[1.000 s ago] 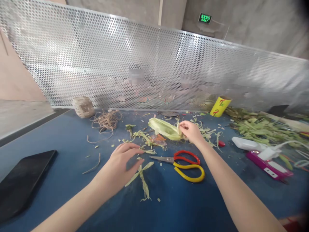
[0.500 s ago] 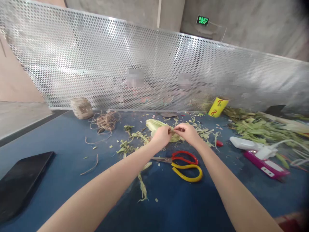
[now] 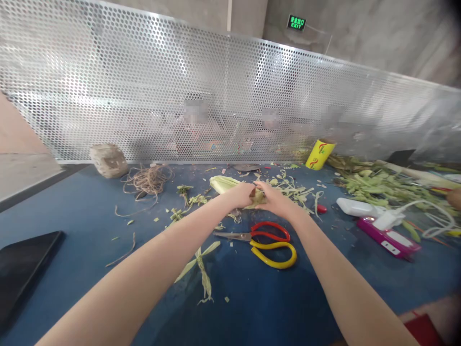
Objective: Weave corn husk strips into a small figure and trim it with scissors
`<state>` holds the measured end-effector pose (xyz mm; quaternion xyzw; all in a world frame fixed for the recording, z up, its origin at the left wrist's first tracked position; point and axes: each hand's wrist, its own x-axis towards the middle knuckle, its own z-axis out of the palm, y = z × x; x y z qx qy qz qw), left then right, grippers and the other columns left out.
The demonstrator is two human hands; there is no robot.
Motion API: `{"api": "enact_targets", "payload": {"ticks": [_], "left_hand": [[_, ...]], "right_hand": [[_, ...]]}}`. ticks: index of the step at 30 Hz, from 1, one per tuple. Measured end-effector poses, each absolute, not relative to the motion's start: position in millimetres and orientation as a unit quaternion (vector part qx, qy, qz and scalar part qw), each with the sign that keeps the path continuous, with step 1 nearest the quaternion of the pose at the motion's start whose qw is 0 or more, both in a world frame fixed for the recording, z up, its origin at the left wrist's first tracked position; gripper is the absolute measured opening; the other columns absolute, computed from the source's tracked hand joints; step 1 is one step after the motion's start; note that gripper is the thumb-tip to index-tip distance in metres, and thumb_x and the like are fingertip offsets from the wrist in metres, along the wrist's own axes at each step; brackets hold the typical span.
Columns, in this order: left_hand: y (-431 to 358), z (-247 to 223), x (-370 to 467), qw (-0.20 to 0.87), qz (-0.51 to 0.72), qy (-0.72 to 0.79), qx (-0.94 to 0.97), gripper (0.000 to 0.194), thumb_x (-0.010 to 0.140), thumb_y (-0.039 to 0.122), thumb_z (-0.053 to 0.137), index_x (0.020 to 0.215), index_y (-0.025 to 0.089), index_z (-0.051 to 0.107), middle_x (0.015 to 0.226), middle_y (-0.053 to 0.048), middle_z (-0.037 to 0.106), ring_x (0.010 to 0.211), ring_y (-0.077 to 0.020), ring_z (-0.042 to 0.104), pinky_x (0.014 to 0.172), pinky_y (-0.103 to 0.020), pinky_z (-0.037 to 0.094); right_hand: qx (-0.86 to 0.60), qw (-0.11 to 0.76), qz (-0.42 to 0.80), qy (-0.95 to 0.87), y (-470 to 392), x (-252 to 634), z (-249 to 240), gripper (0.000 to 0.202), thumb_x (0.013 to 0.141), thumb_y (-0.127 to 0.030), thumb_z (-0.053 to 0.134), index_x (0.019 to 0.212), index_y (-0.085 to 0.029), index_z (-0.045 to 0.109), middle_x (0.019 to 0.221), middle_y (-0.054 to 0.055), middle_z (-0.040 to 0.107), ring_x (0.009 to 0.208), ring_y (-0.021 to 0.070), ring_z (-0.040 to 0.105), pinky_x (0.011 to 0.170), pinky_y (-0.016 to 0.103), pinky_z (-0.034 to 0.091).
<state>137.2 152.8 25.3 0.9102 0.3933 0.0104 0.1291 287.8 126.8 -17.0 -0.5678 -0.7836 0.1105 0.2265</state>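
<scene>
A pale green corn husk (image 3: 222,184) lies on the blue table beyond the scissors, its near end between my hands. My left hand (image 3: 244,194) is closed on that end, with its fingertips hidden behind the knuckles. From the other side my right hand (image 3: 272,199) curves its thumb and fingers around the same end, close to the left fingers. In front of my wrists rest scissors (image 3: 268,240) with one red and one yellow handle. A knotted strip of husk (image 3: 202,269) lies nearer to me, partly behind my left forearm.
Left are a ball of brown twine (image 3: 147,182), a pale block-like object (image 3: 108,160) and a black flat object (image 3: 29,269). Right are a yellow roll (image 3: 320,154), a purple power strip (image 3: 389,239) with white cables and a husk pile (image 3: 378,187). A perforated metal screen (image 3: 151,96) stands behind.
My fingers have shifted from a fine pinch to a wider hold around the husk end, the right thumb and fingers spreading. The camera view has turned slightly. A hand's edge appears far right.
</scene>
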Motion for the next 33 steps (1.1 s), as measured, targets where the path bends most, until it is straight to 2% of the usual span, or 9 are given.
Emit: {"api": "enact_targets", "payload": {"ticks": [6,14,20,29,33], "left_hand": [[155.6,29.2,141.5,0.092,-0.042,0.373,0.922,0.031,0.083,0.028,0.05,0.111,0.015,0.05,0.111,-0.008,0.054,0.093,-0.0201,0.056,0.077,-0.04,0.048],[161.2,32.9,144.9,0.1,-0.084,0.336,0.933,0.03,0.084,0.029,0.049,0.11,0.015,0.051,0.11,-0.008,0.054,0.092,-0.0199,0.056,0.077,-0.04,0.048],[167.0,33.4,140.1,0.11,-0.06,0.312,0.942,0.03,0.083,0.028,0.05,0.11,0.015,0.051,0.11,-0.008,0.054,0.092,-0.0199,0.056,0.076,-0.039,0.048],[174.4,36.8,142.2,0.046,-0.067,0.337,0.938,0.03,0.083,0.028,0.05,0.11,0.016,0.051,0.111,-0.008,0.054,0.093,-0.0204,0.056,0.077,-0.04,0.048],[159.3,32.8,147.7,0.034,-0.062,0.353,0.933,0.03,0.084,0.028,0.05,0.111,0.016,0.051,0.111,-0.008,0.054,0.093,-0.0198,0.056,0.077,-0.04,0.048]], "right_hand": [[-0.575,0.195,0.087,-0.79,122.8,286.4,-9.3,0.071,0.062,-0.012,0.069,0.124,-0.016,0.035,0.123,0.017,0.049,0.114,0.0274,0.047,0.091,0.043,0.036],[-0.583,0.154,0.062,-0.796,117.9,284.0,-1.6,0.067,0.065,-0.013,0.068,0.123,-0.016,0.035,0.125,0.017,0.049,0.116,0.027,0.045,0.091,0.041,0.036],[-0.584,0.136,0.032,-0.8,113.2,278.1,4.8,0.062,0.067,-0.012,0.066,0.121,-0.014,0.038,0.121,0.017,0.052,0.11,0.0269,0.05,0.089,0.039,0.036],[-0.563,0.131,-0.023,-0.816,120.0,280.0,-0.4,0.063,0.066,-0.017,0.066,0.121,-0.012,0.036,0.109,0.016,0.058,0.104,0.0272,0.053,0.087,0.039,0.034],[-0.548,0.129,-0.036,-0.825,121.1,281.6,-1.1,0.062,0.067,-0.015,0.065,0.122,-0.015,0.036,0.112,0.013,0.057,0.105,0.025,0.052,0.086,0.036,0.034]]}}
